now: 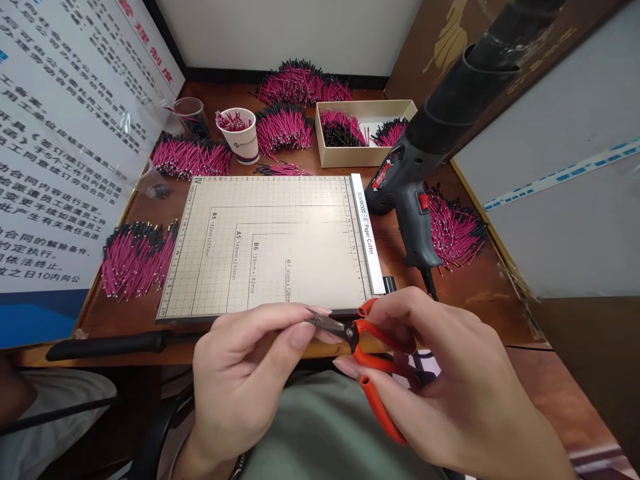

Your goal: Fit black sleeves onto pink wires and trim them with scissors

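Brown desk, pink-and-black wire bundles across upper frame. Right hand grips orange-handled scissors, lower centre; blades at left hand's pinched fingertips, can't tell if anything's between. Scissor work looks underway; bundles don't show what's done or left.

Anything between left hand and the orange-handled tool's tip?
Nothing visible: the tip of the orange-handled tool, held in the right hand, is at the fingertips of the left hand. Anything tiny pinched there could be hidden.

The snips have orange handles, the wires magenta and black, the cutter board beige with dark gridlines.
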A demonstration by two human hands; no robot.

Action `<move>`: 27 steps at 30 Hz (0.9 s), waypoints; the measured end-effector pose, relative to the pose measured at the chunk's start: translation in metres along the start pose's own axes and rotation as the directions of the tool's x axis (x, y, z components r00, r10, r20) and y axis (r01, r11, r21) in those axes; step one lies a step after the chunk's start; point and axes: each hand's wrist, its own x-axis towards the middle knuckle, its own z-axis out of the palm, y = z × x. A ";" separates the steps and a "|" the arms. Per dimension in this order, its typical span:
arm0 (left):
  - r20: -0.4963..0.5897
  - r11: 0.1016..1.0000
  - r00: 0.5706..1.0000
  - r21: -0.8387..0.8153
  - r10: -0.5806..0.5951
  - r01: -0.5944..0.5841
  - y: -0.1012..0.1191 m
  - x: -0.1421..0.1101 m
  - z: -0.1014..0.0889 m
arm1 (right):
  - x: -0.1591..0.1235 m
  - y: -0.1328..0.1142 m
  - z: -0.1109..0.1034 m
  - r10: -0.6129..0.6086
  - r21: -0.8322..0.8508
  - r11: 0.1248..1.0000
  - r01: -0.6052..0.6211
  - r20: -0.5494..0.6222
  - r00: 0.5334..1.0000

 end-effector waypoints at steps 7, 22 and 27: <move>-0.005 0.999 1.000 0.039 -0.015 0.015 0.001 0.000 -0.002 | 0.001 -0.001 -0.005 -0.003 -0.015 1.000 0.003 0.027 1.000; -0.036 1.000 0.999 0.007 0.025 -0.025 -0.006 -0.002 -0.001 | 0.002 -0.004 -0.004 0.002 -0.009 1.000 -0.001 0.044 0.999; -0.058 0.998 0.997 0.014 0.060 -0.059 -0.009 -0.003 -0.001 | 0.001 -0.003 -0.004 0.011 -0.009 1.000 -0.011 0.049 0.999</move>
